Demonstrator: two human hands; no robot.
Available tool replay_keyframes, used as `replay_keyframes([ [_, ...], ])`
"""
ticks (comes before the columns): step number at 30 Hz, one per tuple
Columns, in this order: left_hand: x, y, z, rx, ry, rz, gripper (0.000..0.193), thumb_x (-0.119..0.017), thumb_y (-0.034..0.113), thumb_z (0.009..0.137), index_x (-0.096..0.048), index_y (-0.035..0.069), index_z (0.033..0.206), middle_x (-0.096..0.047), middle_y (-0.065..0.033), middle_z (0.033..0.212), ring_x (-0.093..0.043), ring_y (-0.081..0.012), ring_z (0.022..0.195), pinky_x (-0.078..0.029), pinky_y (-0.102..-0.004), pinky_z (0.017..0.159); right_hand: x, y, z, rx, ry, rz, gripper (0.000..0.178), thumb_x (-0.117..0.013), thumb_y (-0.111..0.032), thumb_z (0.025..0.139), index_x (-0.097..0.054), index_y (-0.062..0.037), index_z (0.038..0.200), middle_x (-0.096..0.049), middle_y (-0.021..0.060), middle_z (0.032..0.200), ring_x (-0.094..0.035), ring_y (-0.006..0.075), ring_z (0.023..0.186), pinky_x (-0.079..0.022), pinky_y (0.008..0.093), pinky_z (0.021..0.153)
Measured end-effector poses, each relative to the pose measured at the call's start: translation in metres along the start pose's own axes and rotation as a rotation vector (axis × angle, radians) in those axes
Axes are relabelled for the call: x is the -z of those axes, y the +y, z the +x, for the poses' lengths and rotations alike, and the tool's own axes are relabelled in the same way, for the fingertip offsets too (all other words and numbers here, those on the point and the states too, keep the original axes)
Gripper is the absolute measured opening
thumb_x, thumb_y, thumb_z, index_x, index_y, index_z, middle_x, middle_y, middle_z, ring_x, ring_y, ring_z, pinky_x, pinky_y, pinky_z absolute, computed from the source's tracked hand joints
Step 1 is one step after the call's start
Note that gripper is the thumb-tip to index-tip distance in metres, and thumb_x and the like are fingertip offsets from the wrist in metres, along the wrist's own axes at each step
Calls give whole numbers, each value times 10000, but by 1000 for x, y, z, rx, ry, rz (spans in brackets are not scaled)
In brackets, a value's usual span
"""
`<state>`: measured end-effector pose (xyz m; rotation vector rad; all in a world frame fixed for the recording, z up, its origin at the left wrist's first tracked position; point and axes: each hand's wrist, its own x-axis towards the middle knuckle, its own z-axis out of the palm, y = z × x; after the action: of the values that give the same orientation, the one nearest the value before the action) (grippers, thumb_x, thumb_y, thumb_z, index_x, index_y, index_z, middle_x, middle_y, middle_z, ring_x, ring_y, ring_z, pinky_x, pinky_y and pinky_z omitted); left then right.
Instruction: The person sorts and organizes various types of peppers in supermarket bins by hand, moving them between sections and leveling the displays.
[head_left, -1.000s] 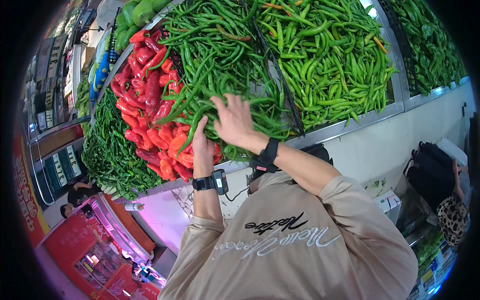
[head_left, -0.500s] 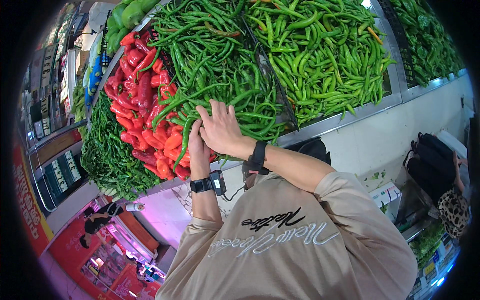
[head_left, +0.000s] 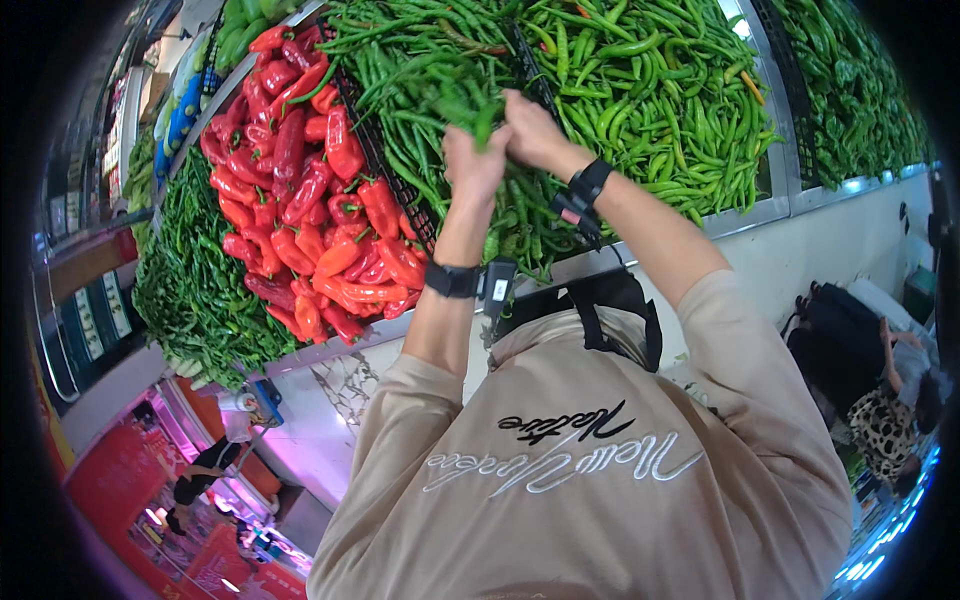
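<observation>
Over the heaped long, slender green chillies [head_left: 398, 85], our left hand [head_left: 474, 165] and right hand [head_left: 540, 132] clamp a blurred green bunch [head_left: 462, 105]. Our two-sided grip probably keeps it together.

Bunch [head_left: 450, 100] of long green chilies, held at approx 12 o'c, just over the pile [head_left: 400, 55] of same; motion-blurred, so count & individual shapes n/c. One chili end [head_left: 484, 128] sticks out at the bunch's 4 o'c side, brighter grn, pointing approx 6 o'c. Pile: thin, glossy, curved & tangled, mostly mid-grn, spread approx 11 to 1 o'c. Chilies at bunch's 8 o'c lie roughly parallel, sloping 11 to 5 o'c. One brownish chili [head_left: 475, 45] at bunch's 1 o'c, lying approx 9 to 3. More sit loose nr 5 o'c, below the bunch.
</observation>
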<state>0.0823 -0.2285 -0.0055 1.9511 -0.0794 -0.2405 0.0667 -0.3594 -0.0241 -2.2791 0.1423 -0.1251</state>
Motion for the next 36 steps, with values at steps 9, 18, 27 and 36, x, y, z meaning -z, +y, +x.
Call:
replay_keyframes([
  [9, 63, 9, -55, -196, -204, 125, 585, -653, 308, 877, -531, -16, 1349, -487, -317, 1399, -440, -430, 1350, -354, -431, 1125, 47, 14, -44, -109, 126, 265, 648, -564, -35, 844, -366, 14, 1459, -534, 254, 1394, -578, 361, 1240, -475, 407, 1016],
  [18, 75, -60, -118, 215, 101, -40, 643, -646, 185, 883, -371, -71, 1405, -504, -314, 1352, -508, -419, 1273, -380, -433, 1100, 64, -80, -59, 493, 326, -123, 350, -610, 35, 779, -602, -2, 1127, -607, 179, 1154, -601, 353, 1041, -484, 431, 882],
  [27, -8, -28, -132, 46, -101, 505, 664, -651, 246, 836, -447, 22, 1426, -278, -386, 1480, -131, -657, 1371, -138, -707, 1123, -28, -89, -14, 841, -612, -726, 503, -607, -251, 824, -617, -104, 1305, -458, 95, 1497, -373, 329, 1406, -288, 465, 1168],
  [36, 49, -9, -140, -88, 166, 50, 256, -622, 129, 841, -630, 17, 1070, -638, -196, 1107, -581, -424, 1060, -446, -474, 980, 48, -60, 1, 874, -684, -764, 425, -573, -283, 923, -554, -59, 1284, -492, 132, 1419, -398, 326, 1371, -275, 467, 1175],
])
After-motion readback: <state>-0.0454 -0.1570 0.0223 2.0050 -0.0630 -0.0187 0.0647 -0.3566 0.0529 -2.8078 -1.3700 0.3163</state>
